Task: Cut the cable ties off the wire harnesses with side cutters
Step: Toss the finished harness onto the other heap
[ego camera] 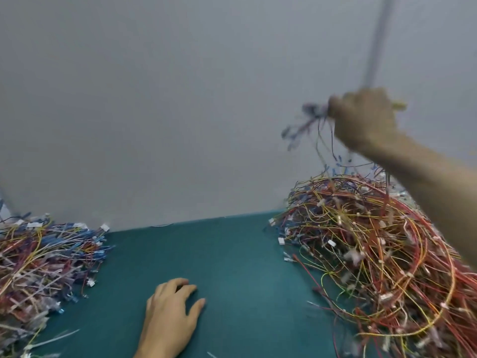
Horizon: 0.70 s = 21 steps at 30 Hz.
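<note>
Fingers of the right hand (366,117) curl tight round a blurred wire harness (305,122), blue and dark strands dangling, at two o'clock above the red-and-yellow harness pile (374,254). The left hand (170,313) lies flat, fingers relaxed, on the teal mat (245,259) at six.

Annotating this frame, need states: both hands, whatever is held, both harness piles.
left hand: flat on the green mat, fingers relaxed, holding nothing.
right hand: raised, gripping a wire harness, blurred.
wire harness: lifted, strands trailing down towards the right pile.
right pile: heaped on the mat, tangled.
left pile: heaped on the mat, no hand on it.
</note>
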Motion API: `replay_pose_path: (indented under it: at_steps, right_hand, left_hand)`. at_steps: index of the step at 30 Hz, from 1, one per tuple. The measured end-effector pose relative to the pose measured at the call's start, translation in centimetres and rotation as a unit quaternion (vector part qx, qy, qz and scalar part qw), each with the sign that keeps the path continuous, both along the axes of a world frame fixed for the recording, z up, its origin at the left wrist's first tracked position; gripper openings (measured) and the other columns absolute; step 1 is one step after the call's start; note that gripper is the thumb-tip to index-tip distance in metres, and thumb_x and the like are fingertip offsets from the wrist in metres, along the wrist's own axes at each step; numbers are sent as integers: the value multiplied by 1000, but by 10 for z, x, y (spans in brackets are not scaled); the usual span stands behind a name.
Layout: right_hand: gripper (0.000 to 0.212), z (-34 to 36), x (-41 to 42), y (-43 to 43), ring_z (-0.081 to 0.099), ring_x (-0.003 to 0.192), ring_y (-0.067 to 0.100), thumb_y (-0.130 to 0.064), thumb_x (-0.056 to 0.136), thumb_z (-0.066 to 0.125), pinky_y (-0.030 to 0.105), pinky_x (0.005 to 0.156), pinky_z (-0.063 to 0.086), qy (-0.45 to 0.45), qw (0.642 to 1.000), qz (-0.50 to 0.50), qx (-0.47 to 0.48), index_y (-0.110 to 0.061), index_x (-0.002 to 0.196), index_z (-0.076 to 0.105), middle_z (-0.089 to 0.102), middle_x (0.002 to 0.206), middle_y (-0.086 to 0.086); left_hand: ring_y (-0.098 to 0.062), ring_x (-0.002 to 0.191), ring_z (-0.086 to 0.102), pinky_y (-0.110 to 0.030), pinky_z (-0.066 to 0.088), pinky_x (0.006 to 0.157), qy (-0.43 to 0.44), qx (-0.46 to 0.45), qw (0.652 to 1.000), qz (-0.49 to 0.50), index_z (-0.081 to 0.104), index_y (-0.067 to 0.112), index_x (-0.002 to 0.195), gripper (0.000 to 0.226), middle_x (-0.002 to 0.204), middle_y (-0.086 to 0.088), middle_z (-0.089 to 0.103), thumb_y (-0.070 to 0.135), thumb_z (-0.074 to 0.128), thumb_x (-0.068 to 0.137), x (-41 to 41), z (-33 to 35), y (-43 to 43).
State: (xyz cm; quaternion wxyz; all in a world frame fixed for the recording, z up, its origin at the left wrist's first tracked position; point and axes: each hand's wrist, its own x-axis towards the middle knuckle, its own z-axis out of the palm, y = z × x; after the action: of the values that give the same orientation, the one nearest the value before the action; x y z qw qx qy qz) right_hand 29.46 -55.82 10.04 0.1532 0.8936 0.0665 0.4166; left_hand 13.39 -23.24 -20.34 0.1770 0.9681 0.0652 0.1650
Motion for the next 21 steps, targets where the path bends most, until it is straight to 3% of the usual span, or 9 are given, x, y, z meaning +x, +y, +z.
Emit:
replay_pose_path:
  at_steps: [2,4,7,10,15,21]
  right_hand:
    - [11,-69,-3,-5,61,65,31,-4,74,61,30,55,36,145,989,-26,2,-9,84,64,63,67,10]
    - [12,-118,8,-29,55,62,24,-8,82,55,31,60,47,166,983,-77,-13,-13,90,62,53,62,1]
    - [18,-135,23,-45,54,68,25,-9,85,45,35,67,50,130,988,-76,-11,-12,93,61,59,73,5]
    - [19,-128,28,-44,56,82,30,-16,86,50,35,69,46,134,988,-71,5,-11,98,64,60,91,11]
    - [45,-106,22,-39,54,100,37,-50,92,54,42,81,45,152,984,-66,65,-10,111,61,58,107,16]
    - [50,-76,-16,-10,47,105,47,-45,93,52,51,86,38,63,979,52,188,-1,116,56,56,113,28]
  left_hand:
    - [-4,127,33,-24,26,103,-3,5,1000,-1,58,38,122,38,130,22,44,56,52,89,0,-1,0]
    - [-4,126,33,-25,26,103,-6,5,1000,-2,58,38,121,38,129,22,45,56,53,88,0,-2,1]
    - [-5,125,35,-26,27,103,-9,3,1000,-4,59,37,120,37,127,22,46,55,54,88,1,-3,1]
    - [-5,125,35,-26,28,104,-11,4,1000,-4,60,37,119,37,127,21,47,54,55,88,1,-3,1]
    - [-5,125,36,-25,27,104,-16,1,1000,-5,61,36,120,38,128,21,48,54,55,88,0,-3,1]
    - [-6,125,37,-25,26,107,-17,-2,1000,-5,61,33,122,39,128,19,49,52,55,89,1,-3,1]
